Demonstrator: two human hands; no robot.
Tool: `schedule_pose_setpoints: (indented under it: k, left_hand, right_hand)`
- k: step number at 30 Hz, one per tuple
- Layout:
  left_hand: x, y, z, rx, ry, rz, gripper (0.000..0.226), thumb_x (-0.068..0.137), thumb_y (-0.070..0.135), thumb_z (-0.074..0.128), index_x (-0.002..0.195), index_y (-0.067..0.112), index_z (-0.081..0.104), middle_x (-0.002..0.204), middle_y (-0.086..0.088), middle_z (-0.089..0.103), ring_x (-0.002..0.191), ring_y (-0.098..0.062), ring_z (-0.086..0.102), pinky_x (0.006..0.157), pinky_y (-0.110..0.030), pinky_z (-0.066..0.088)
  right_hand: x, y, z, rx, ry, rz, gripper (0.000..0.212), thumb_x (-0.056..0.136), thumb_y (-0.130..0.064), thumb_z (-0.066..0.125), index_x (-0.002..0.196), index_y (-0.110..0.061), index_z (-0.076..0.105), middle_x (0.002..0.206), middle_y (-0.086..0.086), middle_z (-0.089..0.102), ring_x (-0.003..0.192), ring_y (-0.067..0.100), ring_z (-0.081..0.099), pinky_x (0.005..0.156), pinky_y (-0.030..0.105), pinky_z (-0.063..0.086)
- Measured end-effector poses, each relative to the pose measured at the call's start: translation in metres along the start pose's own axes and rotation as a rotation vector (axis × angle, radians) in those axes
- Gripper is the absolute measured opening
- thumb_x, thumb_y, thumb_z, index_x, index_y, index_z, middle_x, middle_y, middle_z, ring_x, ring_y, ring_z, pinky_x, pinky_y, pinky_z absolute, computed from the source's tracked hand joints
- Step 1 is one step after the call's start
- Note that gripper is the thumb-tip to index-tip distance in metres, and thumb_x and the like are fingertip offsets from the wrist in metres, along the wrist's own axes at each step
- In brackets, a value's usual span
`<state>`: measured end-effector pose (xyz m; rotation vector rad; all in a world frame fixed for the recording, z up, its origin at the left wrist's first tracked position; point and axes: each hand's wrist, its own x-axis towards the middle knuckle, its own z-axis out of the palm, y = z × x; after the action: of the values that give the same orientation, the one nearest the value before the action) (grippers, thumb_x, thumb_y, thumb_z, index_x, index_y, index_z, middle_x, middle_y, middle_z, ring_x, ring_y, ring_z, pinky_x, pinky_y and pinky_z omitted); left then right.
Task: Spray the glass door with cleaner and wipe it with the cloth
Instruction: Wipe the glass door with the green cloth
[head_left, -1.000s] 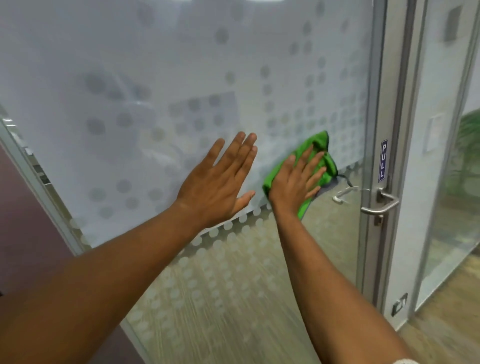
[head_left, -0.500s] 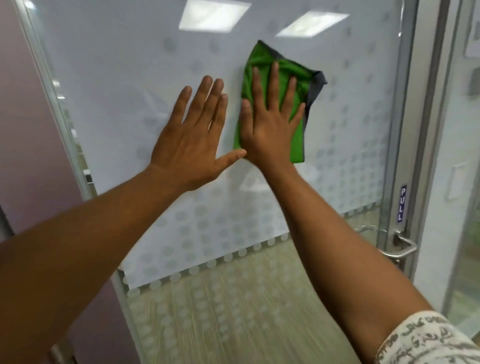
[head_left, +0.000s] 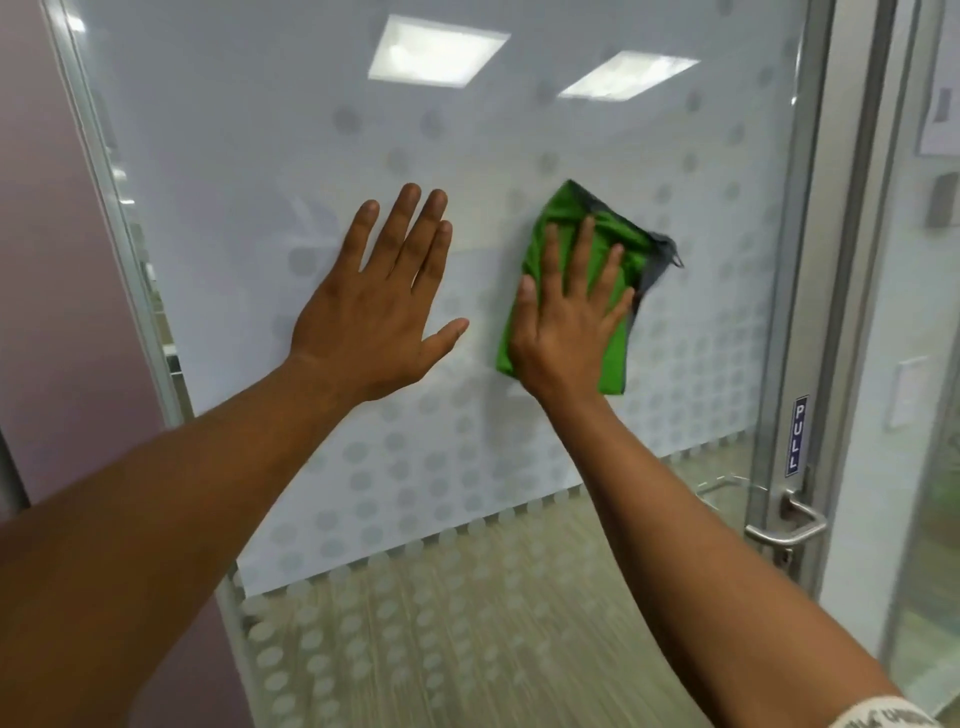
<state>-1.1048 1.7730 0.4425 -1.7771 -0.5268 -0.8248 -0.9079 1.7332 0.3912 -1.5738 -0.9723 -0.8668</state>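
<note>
Right hand: your right hand lies flat, fingers spread, pressing the green cloth against the frosted band of the glass door.
Left hand: your left hand rests open on the glass just left of the cloth, fingers close together, thumb out, holding nothing.
Cloth: folded, its grey edge showing at the upper right.
Door hardware: the lever handle sits low at right, under a blue PULL sticker.

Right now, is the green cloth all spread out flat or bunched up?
Bunched up. The green cloth shows creases and a grey side folded over at its top right corner, where the right hand presses it flat-palmed against the glass door.
</note>
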Motion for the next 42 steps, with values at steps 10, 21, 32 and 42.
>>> schedule_pose_setpoints:
  k: [10,21,32,42]
  left_hand:
    - [0.0,0.0,0.0,0.019,-0.018,-0.009,0.088,0.098,0.064,0.002,0.161,0.002,0.0,0.168,-0.02,-0.014,0.157,-0.036,-0.01,0.126,-0.055,0.006]
    - [0.0,0.0,0.0,-0.007,-0.02,-0.005,0.088,0.098,0.064,0.003,0.161,0.002,0.002,0.168,-0.021,-0.012,0.156,-0.037,-0.009,0.125,-0.057,0.008]
    - [0.0,0.001,0.002,-0.003,-0.013,0.001,0.087,0.098,0.064,0.002,0.161,0.002,0.001,0.168,-0.02,-0.01,0.157,-0.037,-0.008,0.125,-0.056,0.007]
    - [-0.001,0.001,0.003,-0.023,0.0,0.0,0.087,0.099,0.063,0.004,0.16,0.002,0.003,0.169,-0.02,-0.01,0.157,-0.037,-0.007,0.126,-0.056,0.005]
  right_hand:
    - [0.103,0.045,-0.028,0.039,0.014,0.309,0.058,0.103,-0.049,0.023,0.158,-0.032,0.016,0.168,-0.001,0.009,0.153,0.032,0.006,0.117,0.064,0.007]
    - [0.078,0.029,-0.02,-0.002,-0.025,-0.131,0.056,0.103,-0.048,0.028,0.157,-0.034,0.021,0.167,0.001,0.013,0.153,0.037,0.006,0.115,0.064,0.0]
    - [0.05,0.108,-0.018,0.118,0.047,0.521,0.061,0.102,-0.052,0.021,0.159,-0.033,0.01,0.168,-0.005,0.003,0.154,0.029,0.001,0.119,0.06,0.003]
    - [-0.089,0.072,0.005,0.235,-0.036,0.592,0.074,0.099,-0.052,0.03,0.159,-0.016,0.009,0.168,0.001,0.003,0.154,0.026,-0.004,0.12,0.06,0.002]
